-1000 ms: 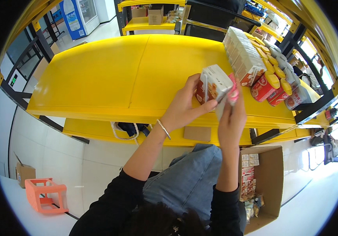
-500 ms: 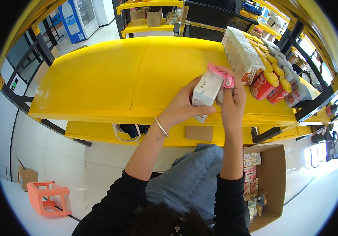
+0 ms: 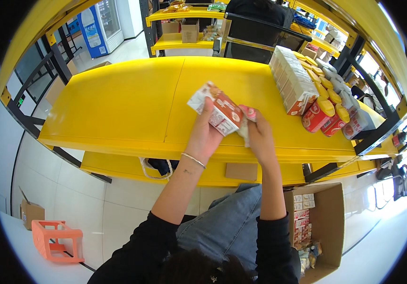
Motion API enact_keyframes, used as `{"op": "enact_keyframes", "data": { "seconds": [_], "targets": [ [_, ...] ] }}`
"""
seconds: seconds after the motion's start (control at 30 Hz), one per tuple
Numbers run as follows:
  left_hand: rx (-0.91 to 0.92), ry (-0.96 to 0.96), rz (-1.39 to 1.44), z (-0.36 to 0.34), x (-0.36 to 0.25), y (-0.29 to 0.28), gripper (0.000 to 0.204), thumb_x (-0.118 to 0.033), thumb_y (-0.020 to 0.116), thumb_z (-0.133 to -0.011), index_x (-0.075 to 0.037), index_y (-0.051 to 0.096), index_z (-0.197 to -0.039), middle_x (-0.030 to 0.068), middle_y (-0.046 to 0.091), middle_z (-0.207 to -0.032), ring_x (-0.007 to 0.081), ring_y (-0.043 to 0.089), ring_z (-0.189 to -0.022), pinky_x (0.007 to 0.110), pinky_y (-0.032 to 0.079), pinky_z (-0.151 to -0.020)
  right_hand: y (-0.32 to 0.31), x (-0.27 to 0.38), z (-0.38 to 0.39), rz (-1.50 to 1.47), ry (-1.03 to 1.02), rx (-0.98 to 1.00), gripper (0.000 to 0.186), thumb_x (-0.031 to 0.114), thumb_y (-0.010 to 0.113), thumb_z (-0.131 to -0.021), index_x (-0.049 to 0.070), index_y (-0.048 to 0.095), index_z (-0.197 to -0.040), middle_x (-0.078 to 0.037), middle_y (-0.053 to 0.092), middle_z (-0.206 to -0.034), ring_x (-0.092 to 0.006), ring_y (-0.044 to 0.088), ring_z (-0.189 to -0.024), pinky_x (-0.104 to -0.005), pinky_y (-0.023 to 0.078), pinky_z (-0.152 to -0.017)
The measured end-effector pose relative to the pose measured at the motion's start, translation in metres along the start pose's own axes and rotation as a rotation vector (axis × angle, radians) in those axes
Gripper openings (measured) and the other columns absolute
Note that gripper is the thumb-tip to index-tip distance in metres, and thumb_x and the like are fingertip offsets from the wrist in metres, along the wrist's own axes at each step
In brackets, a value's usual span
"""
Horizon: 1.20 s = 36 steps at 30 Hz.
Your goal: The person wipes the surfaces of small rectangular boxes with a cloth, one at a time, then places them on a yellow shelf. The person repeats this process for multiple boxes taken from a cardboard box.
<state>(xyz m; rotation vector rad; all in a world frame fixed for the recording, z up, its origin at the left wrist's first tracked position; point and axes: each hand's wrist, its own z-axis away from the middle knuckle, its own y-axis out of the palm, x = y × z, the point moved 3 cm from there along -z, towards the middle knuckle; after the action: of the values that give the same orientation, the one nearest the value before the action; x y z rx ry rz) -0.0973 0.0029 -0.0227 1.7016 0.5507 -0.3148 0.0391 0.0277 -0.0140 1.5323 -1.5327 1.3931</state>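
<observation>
My left hand (image 3: 204,135) is closed round a white and reddish-brown carton (image 3: 220,109), tilted above the yellow shelf (image 3: 118,104). In my right hand (image 3: 261,138) is a crumpled pink and white cloth (image 3: 247,113), pinched near the carton's right end. Whether the cloth touches the carton there I cannot tell. To the right on the shelf stands a row of similar cartons (image 3: 292,83). Beside them are red cans with yellow lids (image 3: 318,115) and several grey-lidded containers (image 3: 354,124).
A lower yellow shelf (image 3: 203,171) holds a flat brown box (image 3: 241,171) and a dark bag with rope handles (image 3: 158,166). By my right side stands an open cardboard box (image 3: 326,227) of small packages. An orange stool (image 3: 57,240) is on the floor at left.
My left hand has turned the carton so a reddish-brown side shows, and moved it leftward. The right hand with the cloth has come lower and left, off the carton's top.
</observation>
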Motion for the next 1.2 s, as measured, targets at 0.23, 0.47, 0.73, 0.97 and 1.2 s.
{"op": "enact_keyframes", "data": {
  "seconds": [0.23, 0.47, 0.73, 0.97, 1.2],
  "targets": [
    [-0.03, 0.183, -0.217, 0.004, -0.001, 0.011, 0.057, -0.029, 0.065, -0.085, -0.008, 0.035, -0.129, 0.007, 0.05, -0.121, 0.0195, 0.051, -0.112, 0.036, 0.044, -0.095, 0.005, -0.005, 0.0, 0.047, -0.062, 0.001, 0.026, 0.008, 0.046, -0.087, 0.001, 0.052, -0.112, -0.016, 0.06, -0.077, -0.0246, 0.061, -0.067, -0.0336, 0.047, -0.061],
    [-0.14, 0.299, -0.325, 0.01, 0.0, 0.018, 0.071, -0.021, 0.071, -0.081, -0.013, 0.023, -0.133, 0.0058, 0.045, -0.123, 0.018, 0.049, -0.112, 0.035, 0.044, -0.093, -0.001, -0.014, 0.002, -0.203, 0.017, 0.066, 0.027, 0.011, 0.047, -0.087, -0.002, 0.052, -0.109, -0.013, 0.061, -0.093, -0.0183, 0.057, -0.082, -0.0303, 0.045, -0.074],
    [-0.191, 0.37, -0.702, 0.015, -0.001, 0.034, 0.078, -0.012, 0.074, -0.077, -0.01, 0.02, -0.134, 0.0103, 0.042, -0.121, 0.0198, 0.047, -0.109, 0.032, 0.042, -0.092, -0.015, -0.002, 0.018, -0.626, -0.047, -0.145, 0.026, 0.021, 0.049, -0.087, 0.001, 0.054, -0.102, -0.008, 0.063, -0.086, -0.0186, 0.06, -0.07, -0.0312, 0.047, -0.061],
    [0.069, 0.337, -0.856, 0.004, 0.011, 0.022, 0.073, -0.041, 0.051, -0.091, -0.008, 0.01, -0.142, 0.0127, 0.031, -0.136, 0.0219, 0.038, -0.122, 0.03, 0.034, -0.1, 0.016, 0.01, 0.066, 0.478, -0.411, -0.168, 0.032, 0.016, 0.06, -0.077, 0.003, 0.056, -0.105, -0.018, 0.062, -0.087, -0.0352, 0.06, -0.08, -0.0432, 0.047, -0.068],
    [0.184, 0.036, -0.622, 0.037, 0.011, 0.035, 0.061, -0.048, 0.028, -0.097, -0.012, 0.017, -0.145, 0.0071, 0.03, -0.143, 0.0189, 0.032, -0.13, 0.032, 0.02, -0.11, 0.017, 0.028, 0.082, 0.411, -0.448, -0.249, 0.043, 0.005, 0.057, -0.078, 0.004, 0.053, -0.121, -0.014, 0.054, -0.109, -0.0332, 0.056, -0.096, -0.0405, 0.046, -0.079]
  ]
}}
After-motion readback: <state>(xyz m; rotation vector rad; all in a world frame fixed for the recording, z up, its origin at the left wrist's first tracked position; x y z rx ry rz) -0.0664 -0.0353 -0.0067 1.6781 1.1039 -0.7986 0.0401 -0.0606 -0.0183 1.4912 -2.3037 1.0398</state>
